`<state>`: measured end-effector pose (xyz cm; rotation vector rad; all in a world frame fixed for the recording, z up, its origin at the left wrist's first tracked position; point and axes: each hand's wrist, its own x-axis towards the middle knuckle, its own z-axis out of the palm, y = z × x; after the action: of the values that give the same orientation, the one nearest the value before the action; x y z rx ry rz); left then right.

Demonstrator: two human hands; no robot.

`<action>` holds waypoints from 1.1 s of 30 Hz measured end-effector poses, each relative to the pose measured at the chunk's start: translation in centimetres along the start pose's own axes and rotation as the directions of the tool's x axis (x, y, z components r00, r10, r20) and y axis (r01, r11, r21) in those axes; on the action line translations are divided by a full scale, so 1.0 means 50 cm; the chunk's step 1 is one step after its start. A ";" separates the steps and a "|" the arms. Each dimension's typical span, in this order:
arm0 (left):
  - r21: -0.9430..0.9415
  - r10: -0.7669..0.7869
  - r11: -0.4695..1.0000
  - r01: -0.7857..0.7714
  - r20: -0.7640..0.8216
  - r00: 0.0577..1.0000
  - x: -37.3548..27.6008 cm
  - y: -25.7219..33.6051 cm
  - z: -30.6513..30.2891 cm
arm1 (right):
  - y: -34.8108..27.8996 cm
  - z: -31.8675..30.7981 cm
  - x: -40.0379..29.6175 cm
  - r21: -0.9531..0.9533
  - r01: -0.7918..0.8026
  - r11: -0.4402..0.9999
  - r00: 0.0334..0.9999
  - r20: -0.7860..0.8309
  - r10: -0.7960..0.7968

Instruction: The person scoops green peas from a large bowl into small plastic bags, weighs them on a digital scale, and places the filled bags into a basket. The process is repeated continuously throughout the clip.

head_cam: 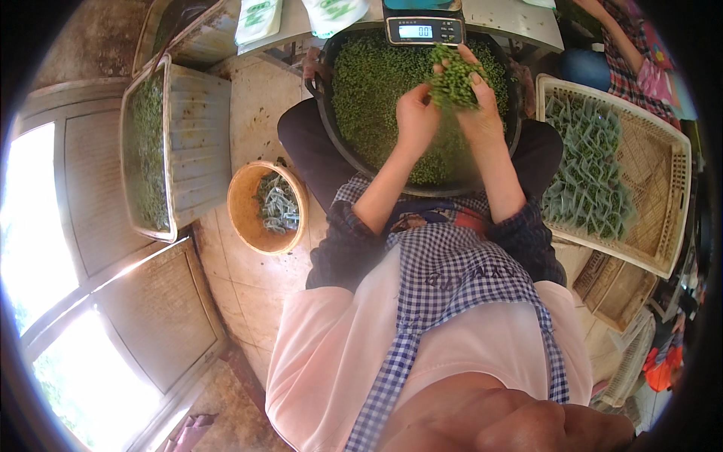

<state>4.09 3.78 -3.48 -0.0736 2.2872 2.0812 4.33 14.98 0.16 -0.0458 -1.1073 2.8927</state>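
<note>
A large dark tub (pixel 367 121) full of small green sprouts stands before me between my knees. Over it, my right hand (pixel 480 93) holds up a bunch of green sprouts (pixel 456 79), fingers around its far and right sides. My left hand (pixel 418 116) is at the bunch's lower left, fingers bent; whether it grips any stems cannot be made out. Just beyond the hands, a digital scale (pixel 423 31) with a lit display sits at the table's near edge. Printed plastic bags (pixel 258 20) lie on the table to its left.
On the right, a cream plastic crate (pixel 655 186) holds many filled clear bags (pixel 587 164). An orange bucket (pixel 240 209) with crumpled plastic stands at left, near a tall bin (pixel 197 141) of greens. Another person's arm (pixel 621 45) shows at upper right. Stacked crates (pixel 615 288) stand lower right.
</note>
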 end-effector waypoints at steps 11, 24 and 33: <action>-0.140 -0.109 0.984 0.106 -0.008 0.994 -0.004 -0.016 0.004 | -0.015 -0.024 0.005 -0.324 0.235 0.916 0.963 -0.051 -0.265; -0.192 -0.166 0.967 0.170 0.037 0.985 -0.020 0.028 0.010 | 0.013 -0.040 -0.003 -0.926 0.295 0.235 0.904 0.191 -0.382; -0.117 -0.258 0.959 0.259 0.029 0.966 -0.030 0.048 0.005 | -0.005 -0.040 -0.011 -0.917 0.252 0.308 0.953 0.180 -0.244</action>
<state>5.44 4.25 -1.01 -0.3431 2.0155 2.0718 4.97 16.47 -1.17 0.0963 -2.3584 1.5758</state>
